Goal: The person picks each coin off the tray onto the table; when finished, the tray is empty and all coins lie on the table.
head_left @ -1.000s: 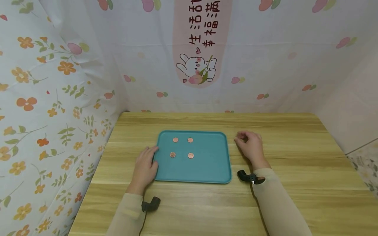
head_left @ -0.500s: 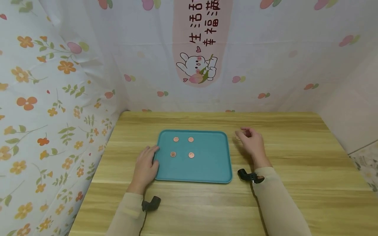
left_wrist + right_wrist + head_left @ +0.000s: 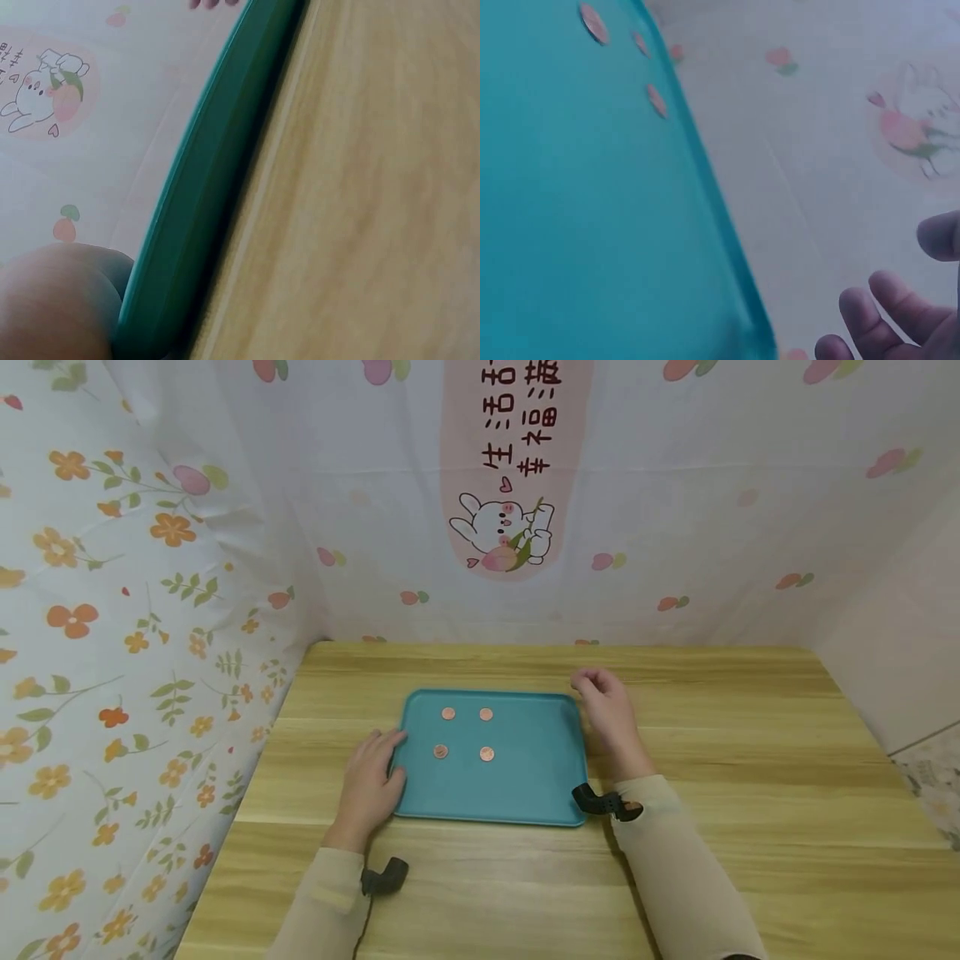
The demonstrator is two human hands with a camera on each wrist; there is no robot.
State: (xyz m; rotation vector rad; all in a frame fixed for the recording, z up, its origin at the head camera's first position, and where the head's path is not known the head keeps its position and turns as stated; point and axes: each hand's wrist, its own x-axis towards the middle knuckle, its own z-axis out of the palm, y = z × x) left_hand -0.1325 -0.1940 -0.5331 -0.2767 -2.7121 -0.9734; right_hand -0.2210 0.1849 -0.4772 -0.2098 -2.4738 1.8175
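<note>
A teal rectangular tray [image 3: 536, 785] lies on the table with several copper coins [image 3: 487, 753] inside, in its left half. My left hand [image 3: 367, 785] rests against the tray's left rim, its fingers extended along the edge; in the left wrist view, part of that hand [image 3: 56, 304] shows beside the rim. Just off the tray's back right corner is my right hand [image 3: 606, 706], fingers bent and thumb near the forefinger. Its fingers [image 3: 862, 311] show partly in the right wrist view; whether anything sits between the tips cannot be made out.
The wood-grain table [image 3: 750, 760] extends around the tray on every side. A patterned cloth [image 3: 360, 510] hangs behind it, and a floral one [image 3: 150, 693] covers the left side. Both forearms wear black wrist-mounted cameras [image 3: 385, 877].
My right hand has moved left and slightly back, from the table right of the tray toward its far right corner. A pale ring-like outline beside its fingertips no longer shows. My left hand stays put.
</note>
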